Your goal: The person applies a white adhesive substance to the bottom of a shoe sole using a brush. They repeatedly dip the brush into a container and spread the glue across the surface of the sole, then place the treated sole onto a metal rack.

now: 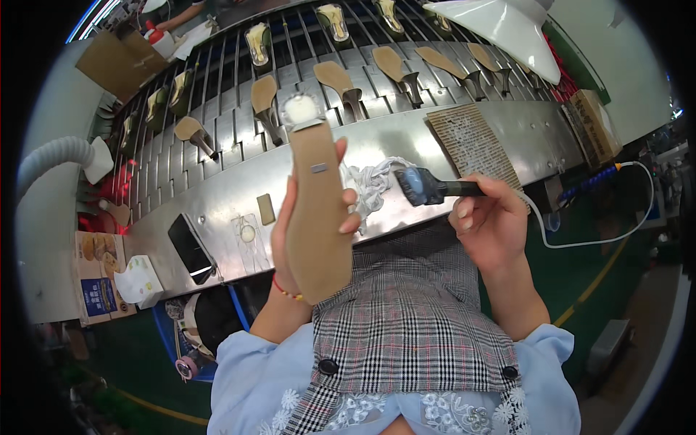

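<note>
Gripping a long tan shoe sole (317, 217) from underneath, the left hand (280, 246) lays its thumb along one edge and curls its fingers (350, 222) over the other, clamping the piece between them. That sole is held up in front of the plaid apron (413, 312), its narrow end pointing toward the far side, a small grey rectangle on its face. To its right, the right hand (500, 225) pinches the black handle of a brush (435, 190) between thumb and fingers, the remaining fingertips bent inward; the brush's dark bluish head points toward the sole, apart from it. Beyond the brush head, a crumpled white cloth (370, 185) lies on the metal counter (217, 192), near a ribbed tan board (475, 145). A black phone (191, 248) and a small tan block (266, 209) rest at left. Farther back, heeled soles (335, 77) line a slatted conveyor (232, 94).
</note>
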`<state>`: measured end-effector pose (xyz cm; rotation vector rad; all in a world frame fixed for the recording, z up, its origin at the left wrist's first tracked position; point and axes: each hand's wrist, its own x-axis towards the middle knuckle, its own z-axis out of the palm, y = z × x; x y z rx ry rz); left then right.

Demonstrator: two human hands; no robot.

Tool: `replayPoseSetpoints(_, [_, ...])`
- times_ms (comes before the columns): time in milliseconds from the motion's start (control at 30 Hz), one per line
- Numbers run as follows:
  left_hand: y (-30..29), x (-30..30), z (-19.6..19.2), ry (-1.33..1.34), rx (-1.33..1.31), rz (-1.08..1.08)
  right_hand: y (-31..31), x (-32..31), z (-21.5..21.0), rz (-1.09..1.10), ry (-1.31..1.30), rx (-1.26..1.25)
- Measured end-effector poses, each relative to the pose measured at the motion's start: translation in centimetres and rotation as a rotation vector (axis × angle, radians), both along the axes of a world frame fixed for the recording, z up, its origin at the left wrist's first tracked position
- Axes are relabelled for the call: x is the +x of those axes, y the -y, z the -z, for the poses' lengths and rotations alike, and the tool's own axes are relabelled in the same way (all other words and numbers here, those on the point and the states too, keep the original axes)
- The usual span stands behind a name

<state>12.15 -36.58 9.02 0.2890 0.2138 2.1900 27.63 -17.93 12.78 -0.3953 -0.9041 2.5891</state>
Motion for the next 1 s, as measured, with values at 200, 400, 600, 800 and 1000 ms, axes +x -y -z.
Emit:
replayPoseSetpoints(200, [-3.7,2.8,-1.0,-0.424,-0.222,-0.320,6.1,0.8,-4.7,0.186,0.154,1.068])
replayPoseSetpoints(400, [-4.0,2.0,-0.8,-0.445,0.065,-0.476,7.5,1.1,-3.8,0.325,-0.422,1.548])
replayPoseSetpoints(600, [-3.2,1.1,-1.8,-0.367,0.163,-0.469,8.1,1.8,-3.4,0.209,-0.399,1.452])
replayPoseSetpoints(800, [-2.5,1.1,-3.2,-0.290,0.096,-0.441,7.6,2.0,-3.0,0.111,-0.227,1.539])
replayPoseSetpoints(1000, [-1.7,0.8,-3.5,-0.093,-0.006,-0.332,6.9,1.4,-2.6,0.164,-0.197,1.529])
